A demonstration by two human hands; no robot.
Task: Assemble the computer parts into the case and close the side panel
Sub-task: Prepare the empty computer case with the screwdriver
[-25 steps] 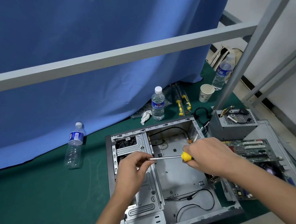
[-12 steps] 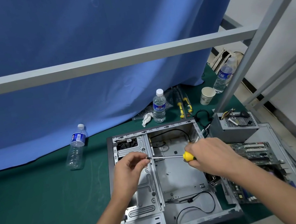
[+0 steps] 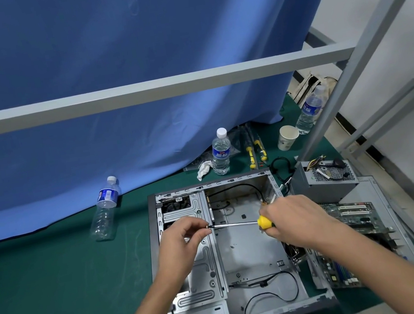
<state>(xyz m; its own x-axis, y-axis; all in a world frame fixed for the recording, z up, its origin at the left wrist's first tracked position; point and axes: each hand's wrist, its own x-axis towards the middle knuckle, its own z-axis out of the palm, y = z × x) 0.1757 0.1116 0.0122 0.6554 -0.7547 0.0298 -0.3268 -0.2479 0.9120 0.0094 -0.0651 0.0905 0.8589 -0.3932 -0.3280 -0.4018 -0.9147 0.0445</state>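
Green matting is carrying the open case (image 3: 250, 247), with the motherboard (image 3: 346, 219) lying outside, just right of it. A screwdriver (image 3: 241, 223) is being gripped by the right hand (image 3: 296, 220); a small screw (image 3: 207, 226) is apparently being pinched at its tip by the left hand (image 3: 184, 240). Seating it squarely is judged next.

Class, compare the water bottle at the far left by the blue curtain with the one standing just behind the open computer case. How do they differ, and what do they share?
1. The left bottle leans tilted against the blue curtain; the middle bottle stands upright.
2. The left bottle looks empty; the middle bottle looks largely full.
3. The left bottle stands alone; the middle bottle has a crumpled tissue beside it.

Both are clear plastic with blue labels and white caps, on the green mat.
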